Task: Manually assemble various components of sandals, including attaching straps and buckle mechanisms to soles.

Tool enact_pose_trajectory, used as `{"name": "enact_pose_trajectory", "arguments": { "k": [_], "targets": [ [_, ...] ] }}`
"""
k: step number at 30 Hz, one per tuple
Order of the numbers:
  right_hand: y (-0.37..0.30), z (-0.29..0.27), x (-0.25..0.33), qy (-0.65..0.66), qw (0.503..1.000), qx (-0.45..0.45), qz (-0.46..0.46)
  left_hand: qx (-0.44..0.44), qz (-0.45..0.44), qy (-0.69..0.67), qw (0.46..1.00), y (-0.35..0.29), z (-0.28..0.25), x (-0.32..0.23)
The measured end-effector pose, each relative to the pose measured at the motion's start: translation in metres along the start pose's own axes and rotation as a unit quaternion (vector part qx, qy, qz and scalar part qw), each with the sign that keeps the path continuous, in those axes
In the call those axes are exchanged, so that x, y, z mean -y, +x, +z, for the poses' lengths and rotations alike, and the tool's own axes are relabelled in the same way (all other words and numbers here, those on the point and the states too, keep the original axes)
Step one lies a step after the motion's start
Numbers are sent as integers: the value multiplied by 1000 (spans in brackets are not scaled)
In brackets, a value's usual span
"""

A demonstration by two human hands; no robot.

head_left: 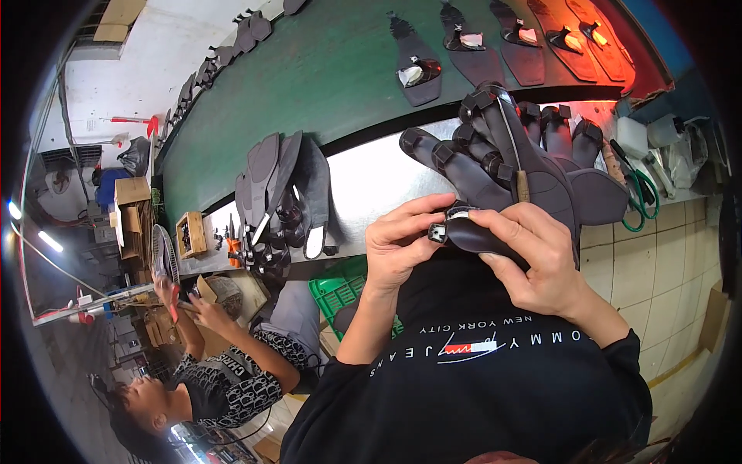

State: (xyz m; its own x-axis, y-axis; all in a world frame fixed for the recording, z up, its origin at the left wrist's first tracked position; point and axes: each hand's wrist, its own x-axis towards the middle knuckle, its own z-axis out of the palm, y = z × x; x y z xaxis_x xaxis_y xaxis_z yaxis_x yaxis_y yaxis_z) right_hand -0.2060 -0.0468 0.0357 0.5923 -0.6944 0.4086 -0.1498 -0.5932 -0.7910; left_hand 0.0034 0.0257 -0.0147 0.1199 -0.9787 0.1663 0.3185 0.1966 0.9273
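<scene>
In front of my chest, both hands hold a dark, smooth shoe sole [481, 238] with a small black-and-white end piece [438, 232]. My left hand [402, 240] is closed, its fingertips pinching around that end piece. My right hand [537, 251] grips the dark curved body, thumb below and fingers above. The far end of the sole is hidden by my right hand. Just beyond my hands lies a pile of dark grey heeled soles [471, 174] with black heel ends. A tool with a wooden handle [522, 185] and a thin shaft rests on the pile.
A green conveyor belt [309, 100] carries dark soles with straps. More soles [267, 185] stand on the metal bench edge to the left, near a wooden box [191, 234]. Green-handled scissors [643, 197] hang at right. A green crate [340, 294] and a co-worker [232, 371] are at left.
</scene>
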Motion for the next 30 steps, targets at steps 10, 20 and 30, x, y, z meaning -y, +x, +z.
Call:
{"name": "enact_pose_trajectory", "arguments": {
  "k": [10, 20, 30],
  "targets": [
    [0, 3, 1, -67, 997, 25, -24, 61, 21, 100, 993, 4, -2, -7],
    [-2, 8, -20, 91, 989, 57, 104, -18, -58, 57, 996, -9, 10, 5],
    [-8, 22, -26, 14, 998, 37, 45, -64, -137, 40, 988, -14, 21, 6]
  ]
}}
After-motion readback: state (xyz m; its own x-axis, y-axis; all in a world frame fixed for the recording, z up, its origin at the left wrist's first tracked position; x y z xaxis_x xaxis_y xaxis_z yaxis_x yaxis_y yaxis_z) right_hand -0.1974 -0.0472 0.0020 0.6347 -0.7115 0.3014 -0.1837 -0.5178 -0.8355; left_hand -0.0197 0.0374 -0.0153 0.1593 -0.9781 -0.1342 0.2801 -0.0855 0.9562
